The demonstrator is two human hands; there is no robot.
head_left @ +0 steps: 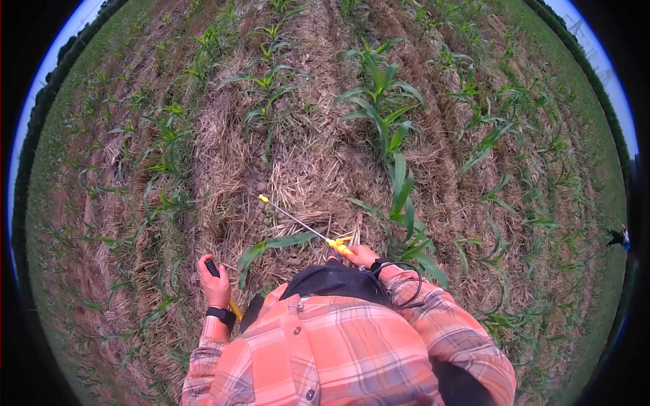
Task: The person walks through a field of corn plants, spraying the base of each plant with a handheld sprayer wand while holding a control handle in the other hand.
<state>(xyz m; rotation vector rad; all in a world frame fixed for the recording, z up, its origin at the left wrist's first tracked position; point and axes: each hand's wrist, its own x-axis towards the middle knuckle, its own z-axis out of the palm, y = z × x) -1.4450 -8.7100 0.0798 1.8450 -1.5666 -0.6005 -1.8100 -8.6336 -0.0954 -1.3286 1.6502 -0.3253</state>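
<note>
My right hand is closed round the yellow handle of a spray wand. Its thin metal rod points forward and left, ending in a yellow nozzle above the straw-covered soil. On the left, my left hand grips a black-tipped lever, whose yellow lower part shows beside my wrist. A dark hose loops near my right wrist. Both wrists wear black bands.
Rows of young green corn plants run ahead and to both sides, with dry straw between them. A long leaf lies just ahead of my body. A distant person stands at the far right edge.
</note>
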